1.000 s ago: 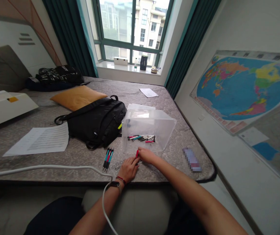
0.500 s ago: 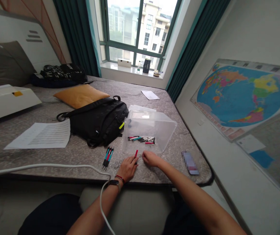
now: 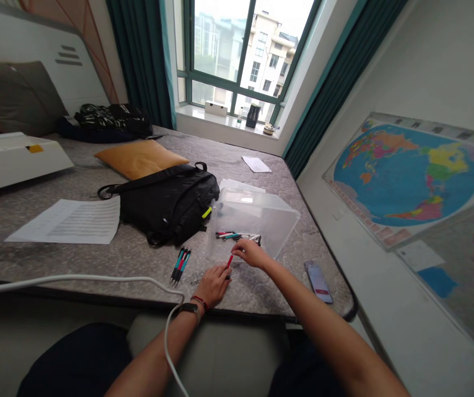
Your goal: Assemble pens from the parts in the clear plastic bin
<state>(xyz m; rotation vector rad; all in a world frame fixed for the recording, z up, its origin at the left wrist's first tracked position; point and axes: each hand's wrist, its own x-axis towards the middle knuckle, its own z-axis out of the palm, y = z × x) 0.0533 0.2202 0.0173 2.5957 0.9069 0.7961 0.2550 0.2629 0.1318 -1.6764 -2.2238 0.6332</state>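
My left hand [image 3: 212,288] rests at the front of the mattress, its fingers closed around a red pen barrel [image 3: 230,261] that stands up at a slant. My right hand [image 3: 250,253] has its thumb and fingertips pinched together at the barrel's top end; anything small between them is hidden. Just behind both hands sits a clear plastic box [image 3: 280,223] with a loose pile of pen parts [image 3: 230,236] in black, white, teal and red, partly covered by my right hand. Left of my left hand, several teal and red pens [image 3: 181,266] with black grips lie side by side.
A black backpack [image 3: 170,204] lies left of the box, beside printed paper [image 3: 69,221] and a yellow cushion [image 3: 141,159]. A phone [image 3: 318,282] is at the right. The white cable [image 3: 96,278] runs along the front edge and crosses my left forearm.
My right hand has risen from the mattress beside the barrel to its top end, now covering some pen parts. My left hand keeps its hold, and the camera view has shifted slightly.
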